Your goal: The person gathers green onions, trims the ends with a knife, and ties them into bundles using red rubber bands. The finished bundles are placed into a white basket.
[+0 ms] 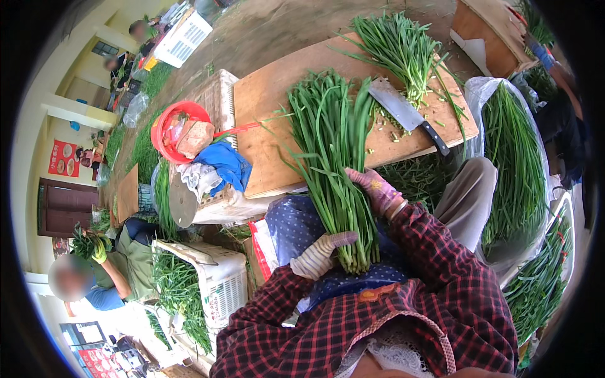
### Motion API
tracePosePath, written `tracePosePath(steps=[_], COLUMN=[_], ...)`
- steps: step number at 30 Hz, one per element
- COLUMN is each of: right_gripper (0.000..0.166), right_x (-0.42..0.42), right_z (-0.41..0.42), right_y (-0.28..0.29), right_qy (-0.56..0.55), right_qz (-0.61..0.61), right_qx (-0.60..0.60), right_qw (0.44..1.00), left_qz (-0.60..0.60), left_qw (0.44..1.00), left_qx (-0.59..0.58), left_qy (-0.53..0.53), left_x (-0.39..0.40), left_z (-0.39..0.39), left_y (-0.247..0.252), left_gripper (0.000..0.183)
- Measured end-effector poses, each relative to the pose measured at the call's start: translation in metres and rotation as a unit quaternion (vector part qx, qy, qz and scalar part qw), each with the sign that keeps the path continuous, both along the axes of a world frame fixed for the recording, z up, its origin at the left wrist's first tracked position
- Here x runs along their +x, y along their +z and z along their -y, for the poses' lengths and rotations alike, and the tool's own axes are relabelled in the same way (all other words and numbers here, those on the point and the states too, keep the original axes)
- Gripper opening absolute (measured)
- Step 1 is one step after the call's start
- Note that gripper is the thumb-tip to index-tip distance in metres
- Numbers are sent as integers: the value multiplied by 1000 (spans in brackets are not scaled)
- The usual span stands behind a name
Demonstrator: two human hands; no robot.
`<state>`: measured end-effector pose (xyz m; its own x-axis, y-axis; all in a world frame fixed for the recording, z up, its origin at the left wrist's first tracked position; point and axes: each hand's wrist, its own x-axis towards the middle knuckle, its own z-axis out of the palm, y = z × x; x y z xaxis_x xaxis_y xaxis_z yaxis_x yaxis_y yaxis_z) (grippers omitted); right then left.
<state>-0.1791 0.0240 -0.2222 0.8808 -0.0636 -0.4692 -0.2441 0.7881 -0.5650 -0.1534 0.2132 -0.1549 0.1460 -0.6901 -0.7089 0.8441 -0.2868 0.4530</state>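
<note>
Both of my hands, in patterned fabric gloves, hold a large bundle of green garlic chives (331, 156) over my lap. My left hand (316, 255), in a striped glove, wraps around the pale stem ends. My right hand (375, 189), in a pink glove, grips the bundle's right side higher up. The leafy tops lie on a wooden board (274, 94). Right of them on the board rests a cleaver (397, 105) with a black handle, among cut stem bits. A second bunch of chives (401, 47) lies at the board's far right.
Left of the board are a red bucket (163, 134) holding a stone block and a blue cloth (227, 165). A clear bag of chives (515, 165) stands at the right. White crates (222, 288) of greens flank me. Co-workers sit at the left and far right.
</note>
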Motion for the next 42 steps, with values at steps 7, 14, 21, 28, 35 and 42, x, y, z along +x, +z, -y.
tracePosePath(steps=[7,14,21,28,35,42], right_gripper=[50,54,51,73,66,38], right_x=[12,18,33,62,87,158], right_z=[-11,-6,45,65,80,109], right_y=[-23,54,219,185,203,205], right_qy=[-22,-177,-123,-112,-82,-3], right_qz=[-41,159,392,363,250,474], right_qx=[-6,-289,-323,-468,-648,-765], right_qw=[999,927,853,798,715,436], left_qz=[63,376,594,689,842,758], left_qw=[992,886,788,713,527,625], left_qx=[-58,-270,-154,-127,-113,-175], left_qy=[91,-1,41,-2,-17,-59], left_x=[71,96,149,201,277,280], left_z=[38,54,81,96,86,96], left_y=[-13,-15,82,49,49,88], left_gripper=[58,52,61,41,22,19])
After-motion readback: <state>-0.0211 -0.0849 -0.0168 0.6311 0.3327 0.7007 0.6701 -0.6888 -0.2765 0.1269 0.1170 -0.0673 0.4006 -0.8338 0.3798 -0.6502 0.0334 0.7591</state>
